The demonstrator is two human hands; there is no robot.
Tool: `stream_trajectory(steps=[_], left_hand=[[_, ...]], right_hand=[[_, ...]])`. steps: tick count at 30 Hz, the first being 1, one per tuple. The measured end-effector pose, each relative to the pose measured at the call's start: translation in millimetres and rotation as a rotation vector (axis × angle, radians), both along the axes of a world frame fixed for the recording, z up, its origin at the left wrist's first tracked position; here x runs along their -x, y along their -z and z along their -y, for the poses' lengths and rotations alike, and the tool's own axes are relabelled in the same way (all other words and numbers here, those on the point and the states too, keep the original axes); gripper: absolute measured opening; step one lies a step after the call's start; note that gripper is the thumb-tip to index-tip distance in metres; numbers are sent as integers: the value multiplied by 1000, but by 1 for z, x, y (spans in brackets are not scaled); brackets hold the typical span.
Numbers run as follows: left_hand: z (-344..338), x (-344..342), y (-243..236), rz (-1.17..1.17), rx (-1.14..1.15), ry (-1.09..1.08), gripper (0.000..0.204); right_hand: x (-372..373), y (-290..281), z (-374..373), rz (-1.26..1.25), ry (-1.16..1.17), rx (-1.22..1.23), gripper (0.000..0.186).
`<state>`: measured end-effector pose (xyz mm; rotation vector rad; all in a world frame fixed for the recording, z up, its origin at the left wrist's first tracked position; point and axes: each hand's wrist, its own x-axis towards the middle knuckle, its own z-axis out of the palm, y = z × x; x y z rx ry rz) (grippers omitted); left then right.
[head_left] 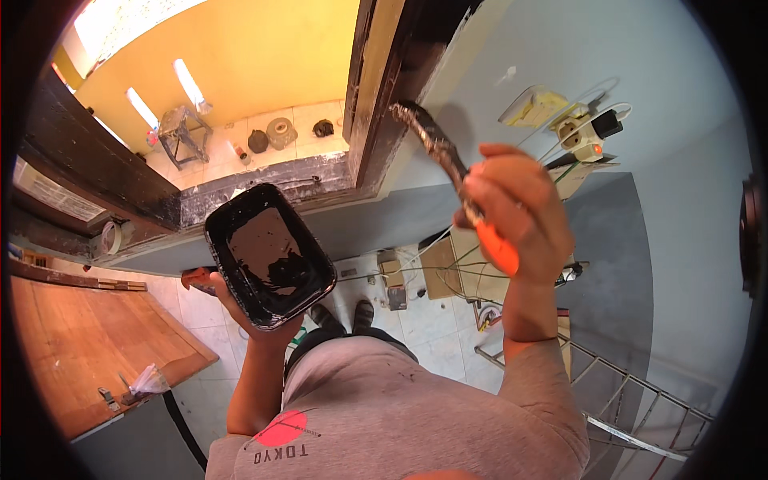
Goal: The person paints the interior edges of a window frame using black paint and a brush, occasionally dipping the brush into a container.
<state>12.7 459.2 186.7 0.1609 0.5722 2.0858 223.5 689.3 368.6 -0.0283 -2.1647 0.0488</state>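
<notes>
My left hand (pixel 235 312) is closed around a black rectangular tub (pixel 316 268) from below, its thumb along the left side. Dark, glossy paint (pixel 264 244) lies in the tub. Beside that thumb an orange-red piece (pixel 196 278) sticks out; its kind I cannot tell. Raised at the right, my right hand (pixel 522 206) grips a paintbrush (pixel 438 148) by its orange handle. The brush's paint-coated head points up and left, at the dark wooden window frame (pixel 374 100). Whether the bristles touch the frame or the wall edge I cannot tell.
On the blue-grey wall (pixel 680 96) hangs a lit power strip (pixel 578 138) with a black plug and cables. A metal ladder-like rack (pixel 624 392) stands lower right. Boxes (pixel 440 268) and cables lie on the floor. An orange-brown wooden panel (pixel 96 344) is at left; a stool (pixel 182 134) stands beyond the sill.
</notes>
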Motion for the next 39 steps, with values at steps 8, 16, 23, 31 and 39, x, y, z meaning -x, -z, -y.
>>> stream_trajectory(steps=[8,16,23,31,39], left_hand=[[12,-4,16,25,17,-31,104],[18,-14,14,31,14,-50,102],[19,-16,11,-35,32,-41,95],[20,-16,15,25,55,-70,96],[22,-16,16,-4,-58,17,91]], right_hand=[[14,-73,-27,-203,-12,-367,25],[6,-50,-15,-217,129,-494,26],[13,-7,-11,-107,111,-339,33],[2,-33,24,-115,216,-222,34],[22,24,-12,-111,100,-379,30]])
